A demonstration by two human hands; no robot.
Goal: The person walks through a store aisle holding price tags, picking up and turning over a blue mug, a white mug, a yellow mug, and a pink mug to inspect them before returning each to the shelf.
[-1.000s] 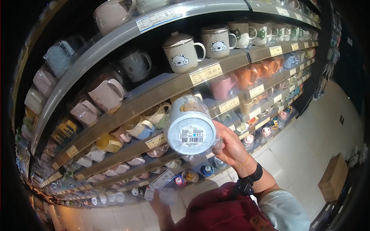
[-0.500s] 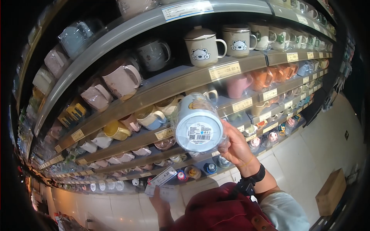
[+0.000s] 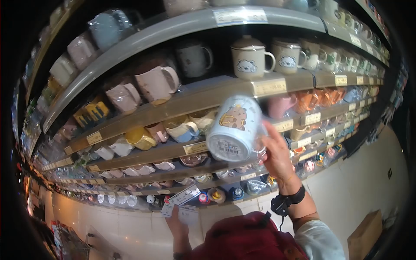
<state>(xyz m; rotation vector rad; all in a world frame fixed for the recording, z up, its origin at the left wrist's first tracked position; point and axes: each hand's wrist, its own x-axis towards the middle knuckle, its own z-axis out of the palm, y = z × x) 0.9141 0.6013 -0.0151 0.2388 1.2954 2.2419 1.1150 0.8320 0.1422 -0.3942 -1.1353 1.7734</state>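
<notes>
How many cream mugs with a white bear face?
2: the knob-lidded mug and its right-hand neighbour, on the shelf above the blue mug. Others may hide behind.

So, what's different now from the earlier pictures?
The light blue, plastic-wrapped mug has tipped in the right hand: its base now points lower, and the brown animal print on its side shows fully. Nothing was grasped or let go; the left hand still holds the white rectangular price cards.

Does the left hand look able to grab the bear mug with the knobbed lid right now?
Probably not: the left hand is low and holds price labels, with the blue mug in the right hand raised partly between. The bear mug itself stands uncovered.
</notes>
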